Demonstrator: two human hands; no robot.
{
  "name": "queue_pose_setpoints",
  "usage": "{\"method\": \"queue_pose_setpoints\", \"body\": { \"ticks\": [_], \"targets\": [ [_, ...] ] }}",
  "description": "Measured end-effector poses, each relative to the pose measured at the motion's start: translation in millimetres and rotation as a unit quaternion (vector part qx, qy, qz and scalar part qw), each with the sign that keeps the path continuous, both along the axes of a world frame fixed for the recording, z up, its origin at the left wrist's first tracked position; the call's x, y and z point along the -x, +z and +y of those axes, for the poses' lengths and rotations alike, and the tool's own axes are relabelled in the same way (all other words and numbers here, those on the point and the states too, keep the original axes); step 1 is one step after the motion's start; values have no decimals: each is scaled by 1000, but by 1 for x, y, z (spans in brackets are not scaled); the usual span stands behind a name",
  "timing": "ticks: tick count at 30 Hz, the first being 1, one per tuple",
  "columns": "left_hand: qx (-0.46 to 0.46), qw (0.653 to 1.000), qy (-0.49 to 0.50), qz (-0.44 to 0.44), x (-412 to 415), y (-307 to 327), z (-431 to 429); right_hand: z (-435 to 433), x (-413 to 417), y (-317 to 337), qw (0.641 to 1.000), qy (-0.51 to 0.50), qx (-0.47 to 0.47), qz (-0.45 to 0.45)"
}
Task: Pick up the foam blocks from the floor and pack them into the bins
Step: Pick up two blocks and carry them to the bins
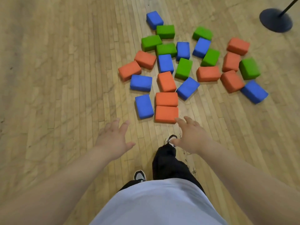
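Several foam blocks in orange, blue and green lie scattered on the wooden floor ahead of me. Nearest are an orange block [166, 114], a second orange block [166, 99] just behind it, and a blue block [144, 106] to their left. My right hand [191, 135] reaches forward with spread fingers, its fingertips by the near right corner of the closest orange block. My left hand [114, 137] is stretched out with fingers apart, a little short of the blue block. Both hands hold nothing. No bin is in view.
A dark round stand base [276, 19] with a thin pole stands at the far right. My legs and shoes [171, 140] are below the hands. Bare wooden floor [56, 70] stretches to the left.
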State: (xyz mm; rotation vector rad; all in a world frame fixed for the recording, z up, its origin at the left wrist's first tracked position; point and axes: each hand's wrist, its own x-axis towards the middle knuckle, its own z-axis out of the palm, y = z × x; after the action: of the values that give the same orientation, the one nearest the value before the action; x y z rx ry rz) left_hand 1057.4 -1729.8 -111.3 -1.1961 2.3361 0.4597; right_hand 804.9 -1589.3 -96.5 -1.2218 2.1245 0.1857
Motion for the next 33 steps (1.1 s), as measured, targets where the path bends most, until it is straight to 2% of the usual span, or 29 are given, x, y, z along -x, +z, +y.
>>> {"method": "queue_pose_setpoints", "body": {
  "ticks": [5, 11, 17, 21, 26, 33],
  "targets": [
    [5, 1000, 11, -26, 66, -33, -68, -77, 78, -41, 999, 21, -20, -16],
    [-50, 997, 53, -41, 158, -83, -138, -168, 165, -107, 995, 58, -73, -26],
    [-77, 994, 47, -53, 221, -173, -215, -245, 214, -203, 991, 75, -105, -42],
    [-95, 993, 7, -70, 252, -280, -266, -299, 238, -309, 990, 82, -115, -27],
    [-108, 989, -48, -92, 274, -467, -321, -356, 258, -480, 987, 111, -114, -1],
    [-74, 985, -122, -98, 283, -676, -372, -410, 262, -682, 978, 194, -81, -15]
  ]
}}
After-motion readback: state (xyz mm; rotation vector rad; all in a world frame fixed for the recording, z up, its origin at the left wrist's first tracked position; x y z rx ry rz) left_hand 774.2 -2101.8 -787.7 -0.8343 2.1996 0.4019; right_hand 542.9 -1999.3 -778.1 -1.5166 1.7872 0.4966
